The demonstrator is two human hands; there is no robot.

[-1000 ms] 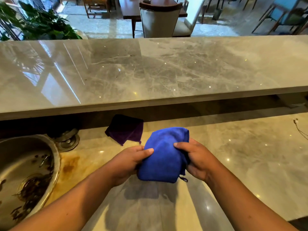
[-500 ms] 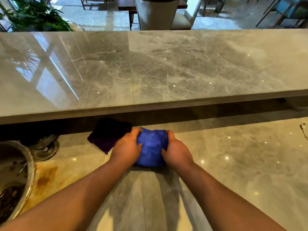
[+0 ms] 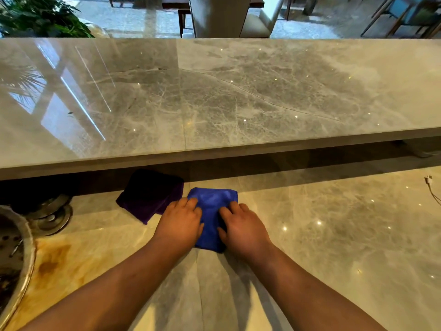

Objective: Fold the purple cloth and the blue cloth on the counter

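- The blue cloth (image 3: 212,212) lies folded into a small pad on the near, lower level of the marble table (image 3: 334,235), roughly centre in view.
- The left hand (image 3: 179,225) rests palm-down on the left side of the blue cloth; its grip is flat, fingers spread loosely over the fabric and pinching nothing.
- The right hand (image 3: 243,229) rests palm-down on the right side of the same cloth; its grip is likewise flat, fingertips pressing on the fabric, nothing clasped.
- A strip of blue shows between the two hands, and the cloth's far edge extends beyond the fingertips.
- The purple cloth (image 3: 150,194) lies folded just left of the blue cloth, partly in shadow under the raised upper counter (image 3: 214,96); whether the two cloths touch cannot be told.
- At the far left, a round metal sink (image 3: 14,247) sits in the table, with a metal fitting (image 3: 51,213) beside it.
- A brownish stain (image 3: 52,259) marks the table near the sink.
- A white cable (image 3: 430,185) lies at the right edge, well apart from the cloths.
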